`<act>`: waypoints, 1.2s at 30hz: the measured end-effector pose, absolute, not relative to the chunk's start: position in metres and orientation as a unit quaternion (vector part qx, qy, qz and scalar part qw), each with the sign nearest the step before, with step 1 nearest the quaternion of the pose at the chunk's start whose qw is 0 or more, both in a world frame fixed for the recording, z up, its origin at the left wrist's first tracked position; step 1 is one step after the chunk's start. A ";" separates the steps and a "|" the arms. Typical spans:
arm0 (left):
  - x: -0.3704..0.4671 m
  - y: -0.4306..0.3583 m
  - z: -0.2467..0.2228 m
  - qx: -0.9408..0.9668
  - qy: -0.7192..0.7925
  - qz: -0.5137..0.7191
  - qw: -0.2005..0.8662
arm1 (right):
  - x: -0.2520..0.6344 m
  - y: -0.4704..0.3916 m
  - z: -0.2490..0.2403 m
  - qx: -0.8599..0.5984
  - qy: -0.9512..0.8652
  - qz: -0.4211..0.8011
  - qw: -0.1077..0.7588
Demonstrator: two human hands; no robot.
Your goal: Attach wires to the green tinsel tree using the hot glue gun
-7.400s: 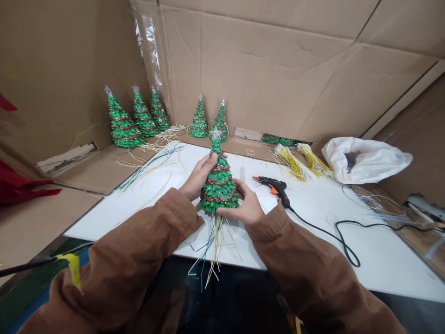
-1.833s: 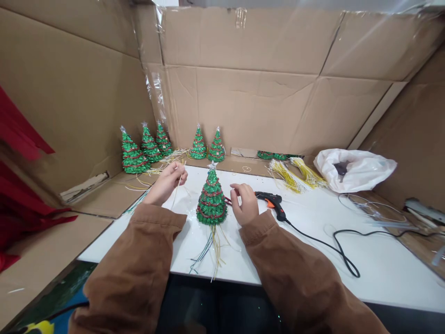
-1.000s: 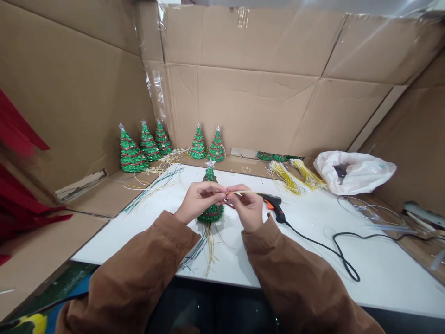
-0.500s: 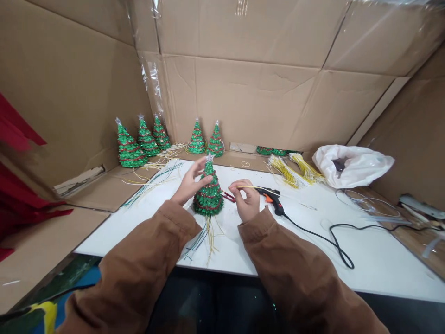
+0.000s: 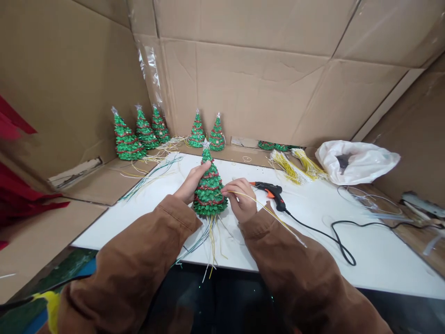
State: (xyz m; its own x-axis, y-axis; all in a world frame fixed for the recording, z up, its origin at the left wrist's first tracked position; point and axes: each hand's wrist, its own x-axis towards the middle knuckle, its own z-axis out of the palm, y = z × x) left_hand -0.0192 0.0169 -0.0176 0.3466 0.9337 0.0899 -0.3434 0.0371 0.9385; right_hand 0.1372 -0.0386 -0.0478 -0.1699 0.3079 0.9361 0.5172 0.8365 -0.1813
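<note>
A small green Christmas tree (image 5: 210, 188) with red garland and a silver star stands upright in front of me. My left hand (image 5: 193, 182) is closed around its left side, the thumb lying across the front. Green, yellow and white wires (image 5: 211, 236) trail from under its base over the near table edge. Pinched in my right hand (image 5: 242, 198) is a thin yellow wire (image 5: 271, 212), its end against the tree's right side and its length running back over my sleeve. Whether the wire tip enters the tree is hidden by my fingers.
A black and orange glue gun (image 5: 273, 192) lies right of my right hand, its cord (image 5: 313, 227) looping rightward. Bundles of yellow wires (image 5: 290, 167) and a white plastic bag (image 5: 358, 162) sit behind. Several finished-looking trees (image 5: 128, 141) line the cardboard wall (image 5: 243, 83).
My left hand has closed lower around the tree. My right hand has brought the yellow wire left to the tree's side, and the wire now slants back over my right sleeve.
</note>
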 end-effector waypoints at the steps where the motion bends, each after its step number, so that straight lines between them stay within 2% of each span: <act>1: -0.019 0.017 -0.018 0.489 0.298 0.487 0.660 | 0.137 -0.039 -0.047 -0.274 -0.760 -0.092 0.583; 9: -0.019 0.015 -0.018 0.448 0.292 0.470 0.702 | 0.140 -0.041 -0.045 -0.264 -0.771 -0.108 0.569; 21: -0.019 0.013 -0.016 0.417 0.300 0.450 0.731 | 0.134 -0.044 -0.045 -0.259 -0.757 -0.080 0.594; 36: -0.018 0.008 -0.011 0.405 0.297 0.454 0.736 | 0.145 -0.049 -0.034 -0.200 -0.809 -0.237 0.499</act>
State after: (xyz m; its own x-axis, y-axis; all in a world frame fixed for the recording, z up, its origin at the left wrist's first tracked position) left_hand -0.0178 0.0083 -0.0106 0.4121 0.9085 -0.0691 -0.4277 0.2598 0.8658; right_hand 0.1452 -0.0493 -0.0335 -0.4225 0.0866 0.9022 0.5601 0.8076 0.1847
